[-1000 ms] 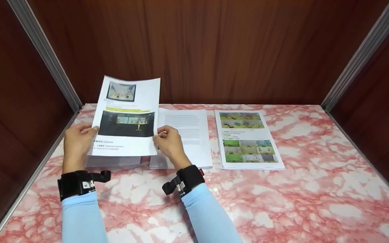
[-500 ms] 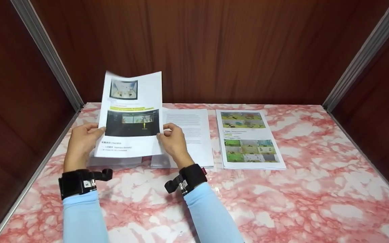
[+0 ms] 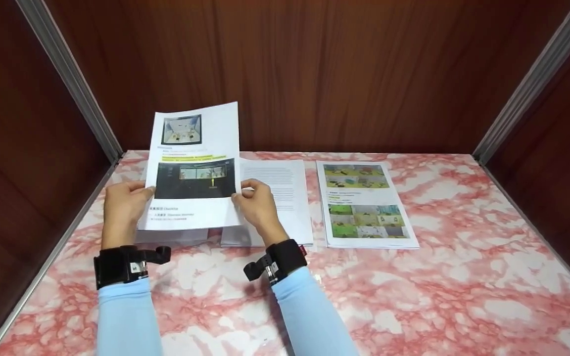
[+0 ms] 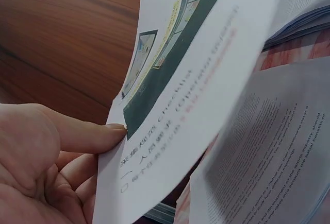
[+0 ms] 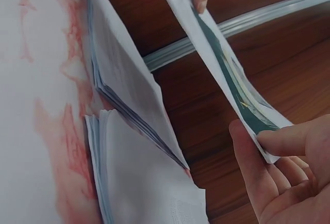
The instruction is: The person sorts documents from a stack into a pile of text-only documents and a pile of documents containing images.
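Two hands, left hand [image 3: 122, 205] and right hand [image 3: 258, 205], each pinching one printed sheet [image 3: 193, 168], heading partly legible as "Checklist"

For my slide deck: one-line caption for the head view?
Both hands, left hand and right hand, hold a printed sheet upright above paper stacks.

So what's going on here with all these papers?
A person holds one printed sheet up off the table, the left hand pinching its left edge and the right hand its right edge. Below the sheet lies a stack of paper. A text stack and a stack with colour pictures lie flat to the right.
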`<action>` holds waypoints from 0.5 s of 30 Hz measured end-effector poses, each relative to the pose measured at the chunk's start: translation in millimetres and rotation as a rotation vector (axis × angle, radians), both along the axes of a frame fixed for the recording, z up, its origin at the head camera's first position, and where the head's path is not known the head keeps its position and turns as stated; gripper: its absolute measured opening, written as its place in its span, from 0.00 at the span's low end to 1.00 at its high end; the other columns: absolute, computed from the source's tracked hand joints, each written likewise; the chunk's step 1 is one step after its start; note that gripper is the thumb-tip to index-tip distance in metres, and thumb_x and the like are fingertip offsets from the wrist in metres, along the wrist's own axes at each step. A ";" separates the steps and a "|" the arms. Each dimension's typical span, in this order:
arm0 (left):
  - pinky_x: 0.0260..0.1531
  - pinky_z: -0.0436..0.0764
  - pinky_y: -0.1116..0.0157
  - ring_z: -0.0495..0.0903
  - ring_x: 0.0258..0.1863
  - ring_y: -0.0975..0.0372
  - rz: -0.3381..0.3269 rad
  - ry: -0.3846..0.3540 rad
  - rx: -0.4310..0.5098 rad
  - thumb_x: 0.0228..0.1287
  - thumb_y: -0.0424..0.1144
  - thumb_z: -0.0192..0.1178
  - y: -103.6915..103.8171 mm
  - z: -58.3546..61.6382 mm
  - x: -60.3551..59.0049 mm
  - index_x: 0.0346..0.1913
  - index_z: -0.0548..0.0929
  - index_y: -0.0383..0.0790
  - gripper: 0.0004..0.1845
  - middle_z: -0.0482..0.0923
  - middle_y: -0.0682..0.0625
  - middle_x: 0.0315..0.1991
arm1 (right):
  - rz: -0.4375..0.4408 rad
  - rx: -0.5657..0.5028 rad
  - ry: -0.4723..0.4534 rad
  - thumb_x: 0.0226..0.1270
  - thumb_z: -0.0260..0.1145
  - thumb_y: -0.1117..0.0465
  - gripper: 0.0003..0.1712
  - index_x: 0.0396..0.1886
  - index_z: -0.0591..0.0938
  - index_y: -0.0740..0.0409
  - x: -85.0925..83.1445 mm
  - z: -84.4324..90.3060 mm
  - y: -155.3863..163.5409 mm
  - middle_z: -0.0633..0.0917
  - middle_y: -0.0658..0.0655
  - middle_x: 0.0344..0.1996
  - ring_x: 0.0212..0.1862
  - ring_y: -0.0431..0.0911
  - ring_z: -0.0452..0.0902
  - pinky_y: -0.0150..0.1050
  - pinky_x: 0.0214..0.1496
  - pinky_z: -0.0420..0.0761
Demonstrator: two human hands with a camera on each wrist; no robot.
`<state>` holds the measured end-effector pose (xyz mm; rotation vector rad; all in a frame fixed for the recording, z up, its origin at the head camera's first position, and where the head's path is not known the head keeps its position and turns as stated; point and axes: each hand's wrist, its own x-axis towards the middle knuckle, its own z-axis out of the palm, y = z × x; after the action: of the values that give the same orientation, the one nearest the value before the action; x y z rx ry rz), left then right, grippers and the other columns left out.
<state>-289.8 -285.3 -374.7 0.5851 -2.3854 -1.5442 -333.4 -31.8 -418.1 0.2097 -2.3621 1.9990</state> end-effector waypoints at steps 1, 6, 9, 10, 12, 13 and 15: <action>0.62 0.64 0.56 0.70 0.60 0.54 -0.002 0.004 0.001 0.67 0.38 0.59 1.0 0.3 0.2 0.60 0.77 0.29 0.22 0.75 0.38 0.59 | 0.001 -0.012 -0.003 0.60 0.68 0.67 0.12 0.43 0.81 0.62 -0.2 0.4 0.8 0.87 0.56 0.33 0.34 0.42 0.83 0.34 0.33 0.78; 0.60 0.67 0.57 0.73 0.58 0.55 -0.015 0.036 0.010 0.68 0.39 0.59 5.0 -0.1 0.6 0.60 0.77 0.29 0.22 0.77 0.38 0.56 | 0.001 -0.046 -0.017 0.61 0.67 0.66 0.12 0.45 0.81 0.63 -1.9 2.2 5.3 0.87 0.56 0.32 0.34 0.44 0.84 0.35 0.34 0.79; 0.59 0.68 0.57 0.74 0.58 0.55 -0.022 0.045 -0.001 0.68 0.39 0.59 6.5 -0.2 -0.3 0.59 0.78 0.28 0.22 0.78 0.38 0.56 | -0.001 -0.041 -0.018 0.62 0.67 0.66 0.13 0.46 0.82 0.64 -3.5 1.6 7.4 0.87 0.57 0.32 0.33 0.44 0.84 0.35 0.35 0.81; 0.59 0.68 0.57 0.74 0.58 0.54 -0.023 0.046 -0.001 0.67 0.39 0.59 6.9 0.0 -0.6 0.59 0.78 0.28 0.22 0.78 0.38 0.55 | 0.000 -0.042 -0.018 0.62 0.67 0.66 0.12 0.45 0.82 0.64 -3.8 1.7 8.1 0.87 0.57 0.32 0.33 0.44 0.84 0.36 0.35 0.81; 0.60 0.67 0.57 0.73 0.58 0.55 -0.024 0.042 -0.007 0.68 0.40 0.59 7.9 1.4 -1.6 0.59 0.78 0.29 0.22 0.78 0.38 0.56 | -0.003 -0.052 -0.017 0.62 0.67 0.66 0.12 0.45 0.82 0.64 -4.2 2.6 9.8 0.87 0.57 0.32 0.33 0.45 0.84 0.37 0.35 0.81; 0.60 0.67 0.57 0.73 0.59 0.55 -0.026 0.042 -0.016 0.68 0.40 0.59 8.6 2.6 -1.6 0.59 0.78 0.29 0.22 0.78 0.38 0.56 | -0.002 -0.056 -0.017 0.62 0.66 0.66 0.11 0.45 0.82 0.64 -4.2 3.2 10.8 0.87 0.57 0.32 0.33 0.45 0.84 0.37 0.35 0.81; 0.60 0.67 0.57 0.72 0.59 0.55 -0.025 0.048 -0.027 0.68 0.41 0.58 10.8 6.0 -1.6 0.60 0.78 0.30 0.22 0.78 0.39 0.56 | -0.002 -0.065 -0.018 0.63 0.66 0.66 0.11 0.44 0.83 0.64 -3.9 6.0 13.4 0.87 0.57 0.32 0.33 0.45 0.84 0.37 0.35 0.82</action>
<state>-291.4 -274.5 -368.7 0.5081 -2.3827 -1.5156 -337.3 -18.4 -412.1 0.1875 -2.3016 2.0816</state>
